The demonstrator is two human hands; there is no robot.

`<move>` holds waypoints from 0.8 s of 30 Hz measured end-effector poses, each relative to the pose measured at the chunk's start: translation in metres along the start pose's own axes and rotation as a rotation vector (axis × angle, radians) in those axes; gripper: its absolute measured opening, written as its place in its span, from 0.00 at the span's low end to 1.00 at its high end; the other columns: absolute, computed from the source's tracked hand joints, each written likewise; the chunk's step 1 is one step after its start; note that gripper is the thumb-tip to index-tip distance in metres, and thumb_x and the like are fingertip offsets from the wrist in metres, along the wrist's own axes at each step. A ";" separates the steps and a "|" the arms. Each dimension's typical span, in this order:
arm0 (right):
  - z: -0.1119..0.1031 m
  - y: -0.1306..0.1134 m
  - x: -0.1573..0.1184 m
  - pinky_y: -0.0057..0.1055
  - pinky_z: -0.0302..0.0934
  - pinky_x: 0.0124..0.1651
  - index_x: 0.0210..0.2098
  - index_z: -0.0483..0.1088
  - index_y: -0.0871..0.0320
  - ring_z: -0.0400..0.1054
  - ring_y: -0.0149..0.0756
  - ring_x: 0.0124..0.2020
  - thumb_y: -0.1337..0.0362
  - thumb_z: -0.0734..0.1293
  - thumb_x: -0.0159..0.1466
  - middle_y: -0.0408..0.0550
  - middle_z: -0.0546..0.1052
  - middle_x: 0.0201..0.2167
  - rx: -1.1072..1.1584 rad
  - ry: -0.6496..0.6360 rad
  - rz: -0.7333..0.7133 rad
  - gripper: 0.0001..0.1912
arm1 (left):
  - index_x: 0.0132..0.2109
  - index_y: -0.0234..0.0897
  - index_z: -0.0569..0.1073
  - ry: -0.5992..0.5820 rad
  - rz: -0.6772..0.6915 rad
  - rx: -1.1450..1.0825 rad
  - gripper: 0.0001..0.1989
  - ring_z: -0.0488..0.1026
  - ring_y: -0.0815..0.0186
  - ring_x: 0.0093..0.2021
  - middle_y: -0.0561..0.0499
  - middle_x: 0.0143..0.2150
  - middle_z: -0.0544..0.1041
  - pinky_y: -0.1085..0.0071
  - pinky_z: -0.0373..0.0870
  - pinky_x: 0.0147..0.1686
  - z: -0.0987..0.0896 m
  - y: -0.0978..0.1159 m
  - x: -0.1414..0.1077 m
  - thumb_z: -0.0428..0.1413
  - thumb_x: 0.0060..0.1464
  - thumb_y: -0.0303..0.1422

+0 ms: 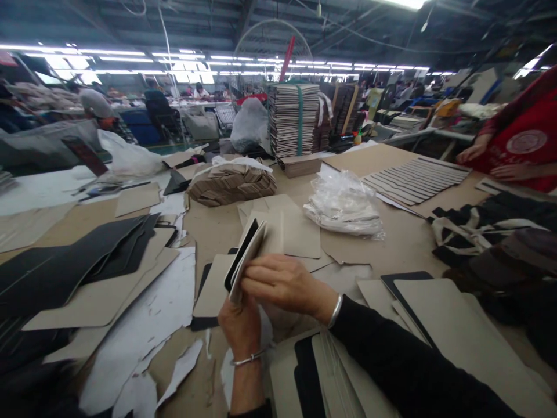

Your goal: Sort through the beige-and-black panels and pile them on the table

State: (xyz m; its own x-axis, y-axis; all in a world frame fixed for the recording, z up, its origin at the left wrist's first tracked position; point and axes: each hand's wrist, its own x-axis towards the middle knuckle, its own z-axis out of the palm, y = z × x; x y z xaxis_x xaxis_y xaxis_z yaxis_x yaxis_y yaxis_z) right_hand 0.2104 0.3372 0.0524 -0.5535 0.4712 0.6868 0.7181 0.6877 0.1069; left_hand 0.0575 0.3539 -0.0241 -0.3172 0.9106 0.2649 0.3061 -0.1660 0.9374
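Note:
Both of my hands hold a small set of beige and black panels (249, 255), tilted upright above the middle of the table. My left hand (240, 325) grips its lower end from below. Against its right face, the fingers of my right hand (278, 284) are bent and pressed together. Beneath and beside it lie flat beige panels (215, 284) with black ones under them. More beige and black panels (304, 371) are spread close to my wrists.
Black panels (47, 273) cover the left side. Behind are a bundle of brown pieces (235, 183), a clear plastic bag (343, 206) and a tall strapped stack (291, 119). Beige panels (461, 325) lie right. A person in red (526, 139) stands at the right edge.

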 end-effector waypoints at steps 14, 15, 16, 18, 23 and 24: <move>0.049 0.079 -0.073 0.48 0.55 0.67 0.66 0.61 0.65 0.57 0.58 0.68 0.46 0.71 0.63 0.69 0.63 0.67 -0.136 -0.582 0.911 0.41 | 0.30 0.36 0.75 0.385 -0.260 -0.204 0.17 0.78 0.55 0.38 0.49 0.27 0.76 0.60 0.77 0.39 -0.002 0.006 0.004 0.65 0.47 0.46; 0.050 0.078 -0.070 0.45 0.57 0.66 0.64 0.63 0.65 0.61 0.55 0.66 0.48 0.70 0.65 0.68 0.67 0.64 -0.158 -0.604 0.882 0.36 | 0.30 0.36 0.75 0.386 -0.267 -0.203 0.17 0.78 0.55 0.37 0.50 0.26 0.75 0.60 0.77 0.38 -0.002 0.006 0.004 0.65 0.47 0.46; 0.049 0.077 -0.068 0.42 0.60 0.63 0.63 0.64 0.63 0.64 0.52 0.64 0.51 0.68 0.67 0.67 0.70 0.62 -0.177 -0.619 0.854 0.31 | 0.29 0.36 0.75 0.385 -0.268 -0.204 0.17 0.78 0.56 0.36 0.50 0.25 0.74 0.60 0.77 0.37 -0.003 0.006 0.004 0.65 0.47 0.46; 0.047 0.076 -0.064 0.36 0.64 0.57 0.65 0.62 0.61 0.70 0.46 0.58 0.62 0.62 0.71 0.63 0.74 0.57 -0.200 -0.632 0.802 0.24 | 0.29 0.36 0.74 0.382 -0.264 -0.202 0.17 0.77 0.57 0.35 0.51 0.24 0.73 0.61 0.76 0.36 -0.003 0.007 0.003 0.64 0.48 0.47; 0.030 0.069 -0.056 0.31 0.64 0.49 0.60 0.69 0.49 0.72 0.39 0.52 0.73 0.58 0.70 0.50 0.75 0.57 -0.181 -0.670 0.681 0.23 | 0.28 0.37 0.74 0.470 -0.212 -0.157 0.19 0.77 0.55 0.36 0.50 0.26 0.76 0.59 0.76 0.37 -0.005 0.008 0.001 0.65 0.47 0.49; 0.026 0.066 -0.052 0.31 0.63 0.48 0.56 0.72 0.48 0.73 0.39 0.50 0.71 0.59 0.71 0.49 0.76 0.55 -0.186 -0.664 0.658 0.20 | 0.28 0.36 0.74 0.506 -0.183 -0.129 0.19 0.77 0.54 0.37 0.49 0.26 0.76 0.59 0.76 0.38 -0.005 0.008 0.000 0.65 0.47 0.49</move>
State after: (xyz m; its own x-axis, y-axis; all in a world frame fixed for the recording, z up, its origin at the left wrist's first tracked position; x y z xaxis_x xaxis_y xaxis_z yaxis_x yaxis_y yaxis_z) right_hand 0.2756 0.3720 0.0051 -0.0995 0.9892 0.1075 0.9949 0.1005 -0.0037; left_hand 0.0548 0.3510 -0.0156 -0.7565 0.6387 0.1407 0.1032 -0.0958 0.9900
